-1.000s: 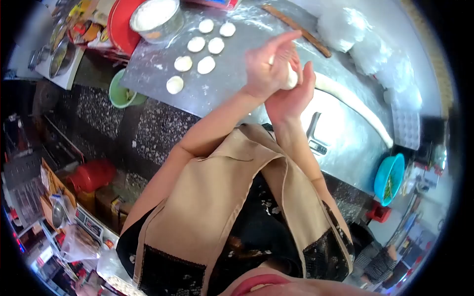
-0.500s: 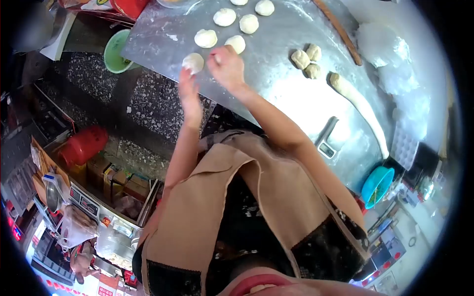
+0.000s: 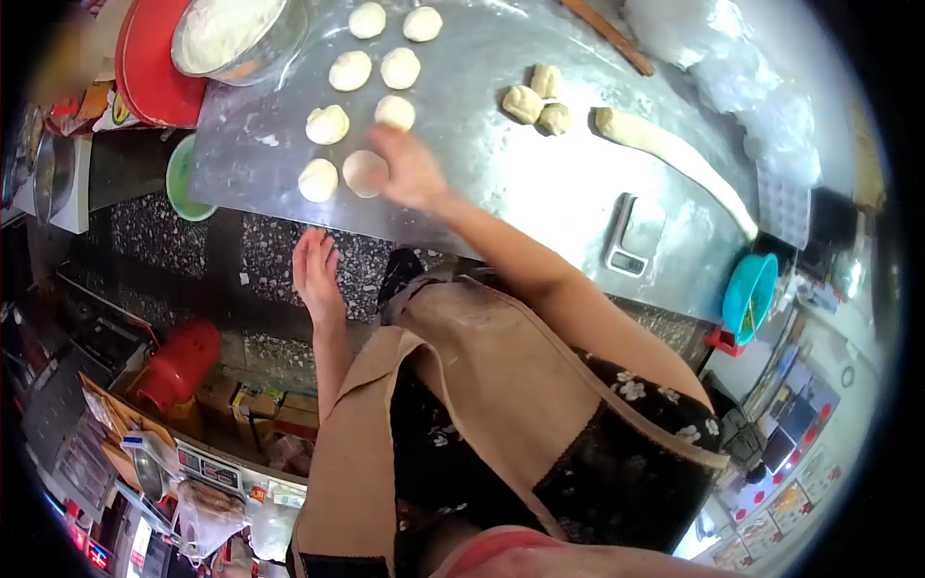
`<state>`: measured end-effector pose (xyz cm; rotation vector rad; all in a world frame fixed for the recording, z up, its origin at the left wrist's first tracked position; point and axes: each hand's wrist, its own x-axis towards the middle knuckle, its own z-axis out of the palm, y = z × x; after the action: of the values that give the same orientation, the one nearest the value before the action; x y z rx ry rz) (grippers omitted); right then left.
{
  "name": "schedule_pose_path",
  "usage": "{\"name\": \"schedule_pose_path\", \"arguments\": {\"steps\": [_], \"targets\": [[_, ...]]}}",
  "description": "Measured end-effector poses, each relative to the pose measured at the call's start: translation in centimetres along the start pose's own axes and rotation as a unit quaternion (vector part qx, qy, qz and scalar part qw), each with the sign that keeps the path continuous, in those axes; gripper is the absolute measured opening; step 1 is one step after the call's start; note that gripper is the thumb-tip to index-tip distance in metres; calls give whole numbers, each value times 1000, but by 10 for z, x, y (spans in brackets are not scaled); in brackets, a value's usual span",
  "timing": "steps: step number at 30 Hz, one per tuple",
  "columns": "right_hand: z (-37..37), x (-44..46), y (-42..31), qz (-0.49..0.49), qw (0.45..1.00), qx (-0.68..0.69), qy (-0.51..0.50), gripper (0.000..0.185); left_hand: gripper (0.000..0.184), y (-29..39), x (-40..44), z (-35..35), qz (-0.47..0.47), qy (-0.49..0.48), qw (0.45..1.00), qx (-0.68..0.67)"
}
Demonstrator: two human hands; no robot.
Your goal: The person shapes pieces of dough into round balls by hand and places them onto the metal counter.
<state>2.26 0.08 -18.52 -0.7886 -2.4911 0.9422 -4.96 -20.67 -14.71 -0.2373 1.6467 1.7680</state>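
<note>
My right hand [image 3: 412, 171] is over the steel table with its fingers apart. Its thumb side is at the edge of a round, flattened dough ball [image 3: 365, 174]; I cannot tell whether they touch. Just beyond its fingertips sits another dough ball [image 3: 395, 114]. My left hand [image 3: 316, 270] hovers by the table's near edge, holding nothing, fingers stretched and slightly spread. The dough ball closest to it [image 3: 318, 180] lies at the end of a row. Several pale dough balls stand in two rows leading away from me.
Three small dough pieces [image 3: 536, 101] and a long dough roll [image 3: 674, 159] lie to the right. A kitchen scale [image 3: 634, 236], a rolling pin [image 3: 609, 37] and a turquoise basket [image 3: 750, 299] are there too. A bowl of flour [image 3: 231, 39] stands far left, above a green basin [image 3: 188, 178].
A dough ball from my right hand now lies at the near end of its row. My hands have parted, the left drawing back towards me. The camera view has shifted.
</note>
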Motion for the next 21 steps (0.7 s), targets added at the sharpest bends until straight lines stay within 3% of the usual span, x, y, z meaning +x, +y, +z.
{"name": "schedule_pose_path", "arguments": {"steps": [2, 4, 5, 9, 11, 12, 13, 15, 16, 17, 18, 19, 21], "targets": [[-48, -6, 59, -5, 983, -167, 75, 53, 31, 9, 0, 19, -9, -17, 1000, 22], [-101, -7, 94, 125, 930, -308, 159, 45, 30, 9, -1, 32, 5, -41, 999, 29], [-116, -10, 110, 189, 908, -346, 140, 45, 29, 9, -2, 38, 12, -56, 998, 37], [-139, -17, 151, 141, 926, -342, 76, 47, 26, 8, -15, 62, 18, -108, 992, 59], [-137, -19, 151, 125, 940, -309, 76, 45, 26, 3, -18, 75, 65, -128, 976, 165], [-136, -20, 150, 144, 957, -232, 97, 44, 27, 0, -15, 82, 197, -134, 920, 310], [-136, -22, 145, 163, 967, -155, 116, 43, 28, -4, -9, 88, 319, -135, 826, 445], [-142, -31, 132, 145, 972, -114, 147, 41, 42, -22, 10, 111, 379, -130, 726, 558], [-148, -38, 124, 246, 956, 69, 143, 39, 49, -33, 20, 135, 381, -158, 727, 549], [-153, -46, 120, 336, 898, 248, 135, 37, 57, -44, 25, 161, 384, -189, 727, 537], [-149, -54, 124, 329, 808, 460, 165, 33, 61, -45, 19, 190, 399, -190, 691, 572], [-159, -61, 107, 309, 744, 566, 174, 35, 66, -45, 13, 217, 413, -188, 653, 606], [-177, -79, 81, 277, 686, 648, 181, 41, 64, -62, 16, 258, 380, -170, 676, 608]]}}
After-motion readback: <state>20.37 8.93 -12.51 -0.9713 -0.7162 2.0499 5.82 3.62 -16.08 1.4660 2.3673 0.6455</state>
